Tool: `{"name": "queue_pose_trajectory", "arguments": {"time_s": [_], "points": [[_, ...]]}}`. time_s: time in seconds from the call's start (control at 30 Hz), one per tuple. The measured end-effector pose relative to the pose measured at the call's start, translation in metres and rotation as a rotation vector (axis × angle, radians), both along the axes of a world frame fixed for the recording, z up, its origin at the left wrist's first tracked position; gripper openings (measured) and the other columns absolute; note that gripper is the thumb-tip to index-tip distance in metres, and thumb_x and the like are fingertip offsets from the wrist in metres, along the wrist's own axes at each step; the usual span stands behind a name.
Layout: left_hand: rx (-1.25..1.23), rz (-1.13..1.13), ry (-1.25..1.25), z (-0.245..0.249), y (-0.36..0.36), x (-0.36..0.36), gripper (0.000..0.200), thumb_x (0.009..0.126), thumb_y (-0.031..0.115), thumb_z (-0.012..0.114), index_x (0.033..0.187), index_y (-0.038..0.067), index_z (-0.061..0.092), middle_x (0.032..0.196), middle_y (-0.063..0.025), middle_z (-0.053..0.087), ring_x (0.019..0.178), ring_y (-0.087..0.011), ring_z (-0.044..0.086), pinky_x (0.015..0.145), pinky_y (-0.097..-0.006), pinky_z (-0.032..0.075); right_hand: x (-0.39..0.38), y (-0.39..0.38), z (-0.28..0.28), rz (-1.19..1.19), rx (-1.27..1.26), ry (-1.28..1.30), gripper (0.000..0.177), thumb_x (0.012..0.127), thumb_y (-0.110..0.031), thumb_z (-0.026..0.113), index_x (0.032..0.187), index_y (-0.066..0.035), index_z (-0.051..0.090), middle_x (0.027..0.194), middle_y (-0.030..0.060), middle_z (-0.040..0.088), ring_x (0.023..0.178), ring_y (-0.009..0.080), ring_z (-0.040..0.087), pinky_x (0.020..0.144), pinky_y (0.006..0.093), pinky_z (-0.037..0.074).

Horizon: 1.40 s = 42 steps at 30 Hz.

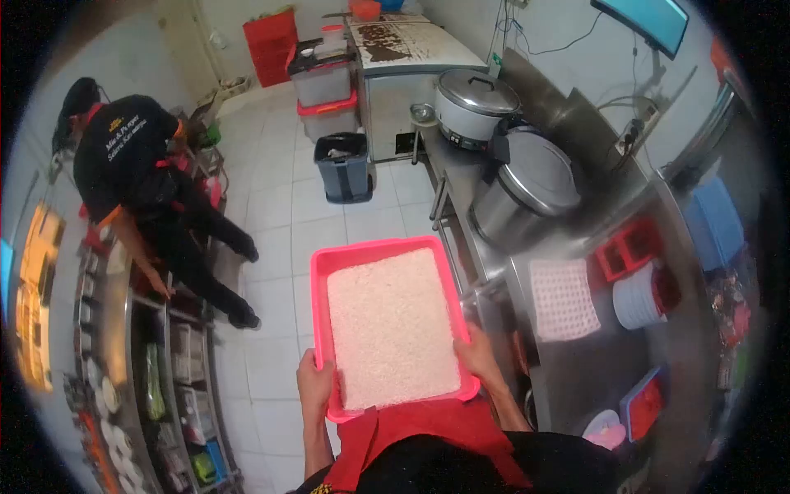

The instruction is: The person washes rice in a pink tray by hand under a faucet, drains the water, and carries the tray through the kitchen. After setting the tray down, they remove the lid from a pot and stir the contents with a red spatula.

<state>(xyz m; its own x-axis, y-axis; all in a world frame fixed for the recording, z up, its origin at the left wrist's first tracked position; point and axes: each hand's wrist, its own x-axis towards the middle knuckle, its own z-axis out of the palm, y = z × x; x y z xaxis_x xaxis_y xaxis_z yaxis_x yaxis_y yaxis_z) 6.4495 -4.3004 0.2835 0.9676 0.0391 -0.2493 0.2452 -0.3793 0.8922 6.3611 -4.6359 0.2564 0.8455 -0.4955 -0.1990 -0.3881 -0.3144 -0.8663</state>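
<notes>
A bright pink rectangular tub [321, 284] is held out in front of my red apron, over the tiled floor. Pale, fine grains that look like uncooked rice [393, 329] fill it in a broad, nearly level layer. My left hand [315, 383] is closed on the tub's left side near the close corner. On the opposite side, my right hand [481, 358] grips the wall, thumb toward the rim. The fingers of both hands are partly hidden beneath the tub.
To the right, a steel counter carries a rice cooker [477, 103], a large lidded pot [531, 181], a checked cloth [564, 300] and stacked plates [638, 296]. A grey bin [344, 169] stands ahead. At left, a person in black [136, 156] bends over a counter.
</notes>
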Motion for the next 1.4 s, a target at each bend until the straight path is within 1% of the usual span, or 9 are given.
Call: {"name": "queue_pose_trajectory", "arguments": {"time_s": [0.33,0.6,0.7,0.77,0.83,0.9,1.03,1.07,1.4], "points": [[0.037,-0.023,0.072,-0.015,-0.083,0.25,0.019,0.087,0.007,0.058,0.101,-0.005,0.062,0.088,-0.0143,0.068,0.079,-0.0207,0.064,0.074,-0.0347,0.051,0.259,-0.09,-0.016,0.066,0.036,0.014,0.037,0.088,-0.017,0.063,0.12,0.001,0.063,0.107,0.021,0.069,0.102,0.0342,0.066,0.091,0.0422,0.051],[-0.094,0.098,0.015,-0.033,-0.147,0.42,0.019,0.087,0.003,0.057,0.103,-0.003,0.062,0.091,-0.0127,0.07,0.079,-0.0196,0.065,0.074,-0.0335,0.052,0.458,-0.157,0.016,0.185,-0.107,-0.124,0.03,0.088,-0.013,0.058,0.116,-0.001,0.062,0.09,0.0168,0.067,0.082,0.0235,0.064,0.076,0.0374,0.051],[-0.041,0.082,0.09,-0.046,-0.171,0.5,0.018,0.086,0.004,0.058,0.102,-0.004,0.062,0.089,-0.0124,0.07,0.077,-0.0199,0.065,0.072,-0.0339,0.052,0.529,-0.188,-0.003,0.189,-0.006,-0.057,0.022,0.091,-0.019,0.059,0.105,-0.002,0.063,0.094,0.0223,0.067,0.089,0.0362,0.066,0.078,0.0442,0.051],[-0.09,0.086,0.084,-0.039,-0.199,0.561,0.018,0.086,0.005,0.059,0.101,-0.004,0.063,0.088,-0.0129,0.07,0.076,-0.0199,0.065,0.071,-0.0342,0.052,0.58,-0.215,-0.051,0.24,-0.303,-0.239,0.025,0.091,-0.019,0.059,0.108,-0.002,0.065,0.088,0.0183,0.068,0.085,0.0256,0.067,0.074,0.0375,0.051],[-0.141,0.085,0.085,-0.034,-0.22,0.625,0.018,0.086,0.007,0.06,0.1,-0.005,0.063,0.087,-0.0133,0.07,0.076,-0.0198,0.066,0.071,-0.0344,0.052,0.635,-0.231,-0.044,0.226,-0.356,0.02,0.023,0.09,-0.018,0.061,0.104,-0.001,0.066,0.089,0.018,0.069,0.087,0.0253,0.069,0.074,0.0379,0.052],[-0.071,0.005,0.082,-0.038,-0.235,0.677,0.017,0.085,0.008,0.062,0.098,-0.004,0.064,0.085,-0.0131,0.07,0.076,-0.019,0.066,0.07,-0.0343,0.052,0.665,-0.232,-0.003,0.017,-0.069,-0.121,0.019,0.089,-0.014,0.063,0.103,-0.001,0.066,0.087,0.0168,0.069,0.086,0.0246,0.068,0.074,0.0384,0.052],[-0.008,-0.065,0.0,-0.016,-0.277,0.768,0.016,0.085,0.007,0.062,0.097,-0.003,0.065,0.084,-0.0121,0.069,0.076,-0.0182,0.066,0.068,-0.0342,0.051,0.725,-0.272,0.006,-0.041,-0.008,-0.085,0.023,0.087,-0.009,0.064,0.108,0.002,0.065,0.096,0.0159,0.07,0.088,0.0226,0.067,0.079,0.0379,0.053],[-0.034,-0.09,0.021,-0.01,-0.289,0.791,0.016,0.085,0.006,0.062,0.097,-0.003,0.065,0.083,-0.0119,0.069,0.076,-0.017,0.065,0.068,-0.0333,0.051,0.743,-0.276,0.018,-0.052,-0.195,-0.054,0.024,0.088,-0.01,0.063,0.109,0.003,0.065,0.098,0.0166,0.071,0.088,0.0236,0.067,0.08,0.0376,0.053],[-0.32,-0.202,0.013,-0.022,-0.417,0.959,0.014,0.088,-0.006,0.056,0.1,-0.004,0.063,0.091,-0.0099,0.069,0.076,-0.0163,0.066,0.067,-0.0288,0.054,0.9,-0.401,-0.001,-0.096,-0.203,-0.032,0.037,0.086,-0.025,0.068,0.116,-0.002,0.066,0.108,0.0231,0.07,0.101,0.0392,0.068,0.086,0.0443,0.052]]}}
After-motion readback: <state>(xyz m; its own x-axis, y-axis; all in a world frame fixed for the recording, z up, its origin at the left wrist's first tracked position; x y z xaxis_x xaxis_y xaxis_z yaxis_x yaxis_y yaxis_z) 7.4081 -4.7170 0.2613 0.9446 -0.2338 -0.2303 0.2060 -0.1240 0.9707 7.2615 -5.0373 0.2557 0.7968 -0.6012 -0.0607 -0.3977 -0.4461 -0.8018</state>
